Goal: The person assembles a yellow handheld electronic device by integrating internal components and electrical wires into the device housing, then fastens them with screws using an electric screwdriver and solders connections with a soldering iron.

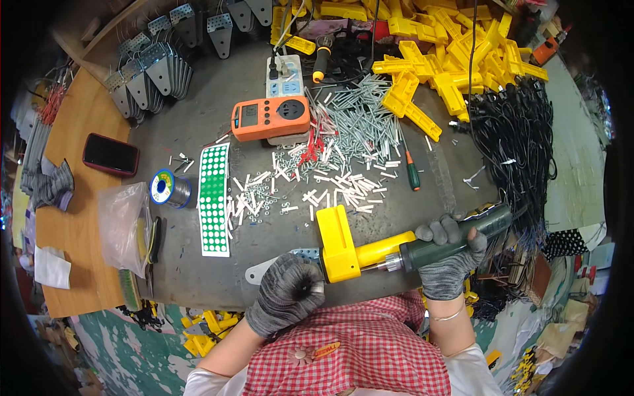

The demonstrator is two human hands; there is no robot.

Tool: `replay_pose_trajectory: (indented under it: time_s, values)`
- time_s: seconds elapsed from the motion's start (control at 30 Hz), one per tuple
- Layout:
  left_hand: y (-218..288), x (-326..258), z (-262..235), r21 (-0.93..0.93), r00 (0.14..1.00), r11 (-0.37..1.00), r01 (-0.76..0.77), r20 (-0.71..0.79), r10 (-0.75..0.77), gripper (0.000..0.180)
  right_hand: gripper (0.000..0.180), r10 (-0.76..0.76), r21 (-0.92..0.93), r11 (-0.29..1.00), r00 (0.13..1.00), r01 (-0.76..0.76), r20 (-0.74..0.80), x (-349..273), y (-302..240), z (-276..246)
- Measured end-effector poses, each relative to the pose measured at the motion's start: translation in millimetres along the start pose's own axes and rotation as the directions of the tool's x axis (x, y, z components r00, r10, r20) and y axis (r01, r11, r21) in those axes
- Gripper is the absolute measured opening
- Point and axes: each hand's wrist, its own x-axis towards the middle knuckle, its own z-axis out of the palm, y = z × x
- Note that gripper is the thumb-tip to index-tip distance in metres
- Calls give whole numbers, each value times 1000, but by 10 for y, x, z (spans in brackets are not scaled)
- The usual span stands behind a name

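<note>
My right hand, in a grey glove with bare fingertips showing, is wrapped round a dark green electric screwdriver. The driver lies almost level, and its bit points left into the yellow plastic housing. Closed at the housing's left end, my gloved left hand grips a grey metal bracket; its rounded end sticks out left of the fingers and a perforated part shows above them. A small pale piece pokes out by the left fingertips, too small to name. The bit's very tip is hidden by the housing.
Long screws and white sleeves are heaped mid-table. Behind them sit an orange power meter and yellow housings. Black cables lie right; a solder spool, green-dotted sticker sheet and phone lie left.
</note>
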Motion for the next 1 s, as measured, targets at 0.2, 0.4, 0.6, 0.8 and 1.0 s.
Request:
replay_pose_trajectory:
  time_s: [0.2,0.4,0.6,0.8,1.0]
  values:
    - [-48,15,-26,-98,999,995,28,42,-24,22,28,-2,35,999,1000,2,-26,-3,14,11]
    - [-5,-19,-39,-16,999,1000,13,49,-13,22,26,15,83,996,1000,-12,-24,-45,13,0]
    - [-105,-88,46,-27,1000,999,23,9,-23,27,26,60,67,996,998,-58,-17,-21,20,41]
    - [172,-31,35,-114,996,990,77,-39,-82,32,28,40,102,994,999,-41,17,13,-3,52]
    - [-14,-125,16,-87,999,995,-40,-27,38,29,23,252,-32,963,935,-268,-249,286,-206,297]
